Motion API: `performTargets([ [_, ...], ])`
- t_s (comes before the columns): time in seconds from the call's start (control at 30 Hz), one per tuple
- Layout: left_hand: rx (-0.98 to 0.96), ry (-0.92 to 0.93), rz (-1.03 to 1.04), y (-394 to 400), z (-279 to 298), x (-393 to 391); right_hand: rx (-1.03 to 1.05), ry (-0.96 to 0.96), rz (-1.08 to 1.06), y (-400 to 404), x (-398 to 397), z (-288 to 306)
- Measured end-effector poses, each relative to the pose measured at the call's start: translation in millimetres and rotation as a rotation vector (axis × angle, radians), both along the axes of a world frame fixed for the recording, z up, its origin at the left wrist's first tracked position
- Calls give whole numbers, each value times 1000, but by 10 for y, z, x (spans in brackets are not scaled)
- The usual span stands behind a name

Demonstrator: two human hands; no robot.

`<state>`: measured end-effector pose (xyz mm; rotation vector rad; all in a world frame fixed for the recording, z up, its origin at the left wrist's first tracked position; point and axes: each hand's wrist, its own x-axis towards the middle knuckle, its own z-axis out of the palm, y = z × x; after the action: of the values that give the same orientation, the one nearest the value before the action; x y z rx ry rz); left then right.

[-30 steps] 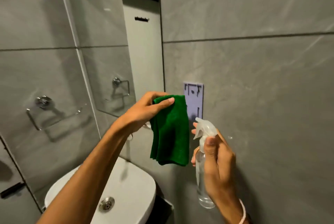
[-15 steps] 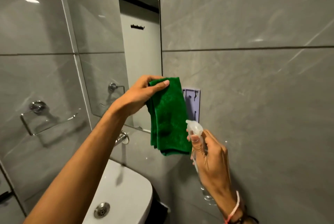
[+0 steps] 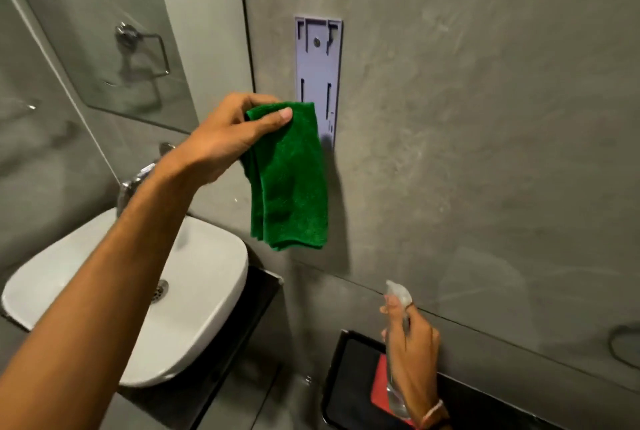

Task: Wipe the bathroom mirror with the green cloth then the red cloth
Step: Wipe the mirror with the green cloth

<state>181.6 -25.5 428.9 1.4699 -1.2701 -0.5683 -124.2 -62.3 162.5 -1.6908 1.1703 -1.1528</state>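
Observation:
My left hand [image 3: 230, 138] pinches the top corner of a folded green cloth [image 3: 291, 187], which hangs down in front of the grey wall, right of the mirror [image 3: 138, 31]. My right hand [image 3: 412, 343] is low at the bottom right, closed around a clear spray bottle [image 3: 398, 294] with its nozzle pointing up and left. Below that hand a red cloth [image 3: 379, 384] lies on a black tray [image 3: 349, 377], partly hidden by the hand and bottle.
A white basin [image 3: 194, 291] with a chrome tap [image 3: 135, 183] sits lower left on a dark counter. A lilac plastic wall bracket [image 3: 318, 76] is fixed to the grey wall behind the green cloth. The mirror reflects a towel ring.
The view has tilted down and to the right. My right hand with the spray bottle has dropped toward the black tray. My left hand still holds the green cloth up.

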Motion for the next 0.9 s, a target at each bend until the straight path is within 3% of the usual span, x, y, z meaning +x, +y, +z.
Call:
performTargets([
  [0.1,72,45,-1,73,-480,-95,127,45,-29,-117,-192,-595],
  [0.23,148,161,47,269,-1043,-251,183,214,84,-249,-302,-1080],
  [0.4,232,268,120,483,-1460,-436,353,80,200,-435,-93,-1357],
  [0.6,325,266,116,552,-1491,-512,383,60,282,-463,37,-1415],
  [0.77,343,211,64,566,-1239,-508,333,87,278,-439,128,-973],
  [0.83,341,181,35,577,-1026,-505,199,-20,255,-397,305,-417],
  [0.9,312,128,-32,602,-742,-522,83,-155,441,-345,520,374],
])
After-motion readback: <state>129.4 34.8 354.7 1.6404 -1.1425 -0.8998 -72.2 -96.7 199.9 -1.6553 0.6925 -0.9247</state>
